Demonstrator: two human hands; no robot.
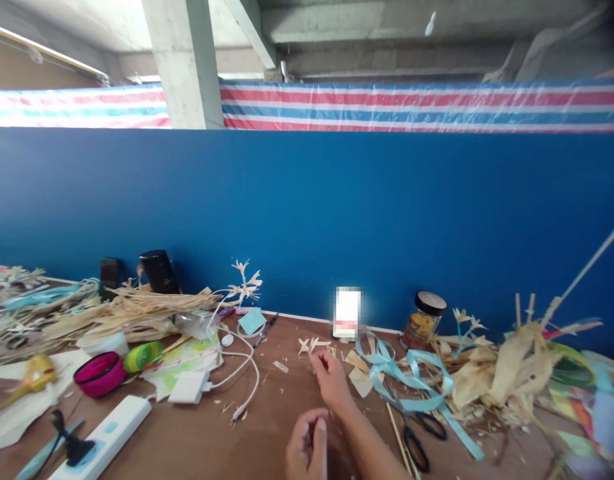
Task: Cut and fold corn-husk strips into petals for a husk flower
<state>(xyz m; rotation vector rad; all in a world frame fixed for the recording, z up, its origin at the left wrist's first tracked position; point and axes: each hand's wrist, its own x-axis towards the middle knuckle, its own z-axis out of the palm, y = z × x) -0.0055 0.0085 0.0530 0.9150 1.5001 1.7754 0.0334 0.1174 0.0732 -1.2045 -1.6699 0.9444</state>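
Observation:
My right hand (331, 383) reaches over the brown table, its fingers curled together right by a small pale flower of dried husk (311, 345). Whether the fingertips grip the flower or only lie beside it, I cannot tell. Lower and closer to me, my left hand (307, 443) is curled with thumb and fingers drawn together; anything between them is hidden. Light blue ribbon (411, 387) lies in loops to the right of my hands. Under it rest black-handled scissors (417, 437), with thin sticks (399, 440) alongside. Husk scraps (359, 377) are just right of my right hand.
A bright, blurred-out device (347, 310) leans on the blue partition (307, 213). A lidded jar (424, 320) and a husk heap (507, 367) stand right. Left are a white charger (189, 387) with cables, a power strip (109, 437), pink tape (101, 375) and husk strips (137, 307).

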